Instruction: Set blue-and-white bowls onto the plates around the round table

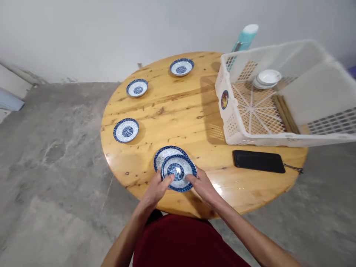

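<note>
Between my two hands is a blue-and-white patterned plate (180, 163), held above the near edge of the table. My left hand (158, 187) grips its left rim, thumb on the upper face. On the opposite side my right hand (202, 182) pinches the rim the same way, with the fingers hidden underneath. Behind and partly covered by it, another patterned plate (164, 152) shows its far rim; whether the two touch I cannot tell. Three matching plates rest along the table's left and far side: a left plate (126, 130), a middle plate (137, 88) and a far plate (181, 67).
On the right of the round wooden table (172, 111) stands a white plastic crate (230, 126), holding small white bowls (268, 77) and brown chopsticks (286, 113). A black phone (258, 161) lies in front of it. Behind the crate rises a turquoise bottle-like object (245, 37).
</note>
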### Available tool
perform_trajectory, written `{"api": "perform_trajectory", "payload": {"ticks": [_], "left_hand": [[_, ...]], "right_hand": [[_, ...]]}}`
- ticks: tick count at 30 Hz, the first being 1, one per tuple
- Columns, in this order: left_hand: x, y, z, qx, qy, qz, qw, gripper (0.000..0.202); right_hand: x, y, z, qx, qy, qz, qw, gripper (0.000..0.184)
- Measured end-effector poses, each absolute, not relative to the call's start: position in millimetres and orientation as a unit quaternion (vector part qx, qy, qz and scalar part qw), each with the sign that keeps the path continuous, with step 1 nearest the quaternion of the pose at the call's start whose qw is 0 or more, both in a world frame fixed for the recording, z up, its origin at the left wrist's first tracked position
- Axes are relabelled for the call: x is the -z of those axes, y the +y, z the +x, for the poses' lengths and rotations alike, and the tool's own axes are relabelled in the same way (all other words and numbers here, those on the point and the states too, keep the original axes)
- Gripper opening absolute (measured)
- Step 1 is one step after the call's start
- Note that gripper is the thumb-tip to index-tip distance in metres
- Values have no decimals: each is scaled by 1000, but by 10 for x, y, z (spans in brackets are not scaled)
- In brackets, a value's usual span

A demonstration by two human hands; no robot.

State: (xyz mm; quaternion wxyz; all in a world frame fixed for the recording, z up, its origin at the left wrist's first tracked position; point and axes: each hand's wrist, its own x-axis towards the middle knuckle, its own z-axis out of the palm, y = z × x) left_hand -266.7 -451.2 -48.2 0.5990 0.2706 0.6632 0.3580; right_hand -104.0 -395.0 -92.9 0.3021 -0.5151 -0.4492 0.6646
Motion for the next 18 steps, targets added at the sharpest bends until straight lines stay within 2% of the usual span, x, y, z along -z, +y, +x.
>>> {"api": "perform_trajectory", "payload": {"ticks": [5,13,18], "left_hand": [[555,-3979,-2902,-323,627,323,632,54],[914,-2858,-3648,-275,515,401,706,39],[1142,-2128,-4137,-230,530,428,695,22]], "right_hand": [[961,-3633,-1169,-633,-403,-566,341,33],[1024,-2924,-1869,-603,-305,-648,352,37],[1213,-2380,-2471,-563,-260,-680,392,27]]}}
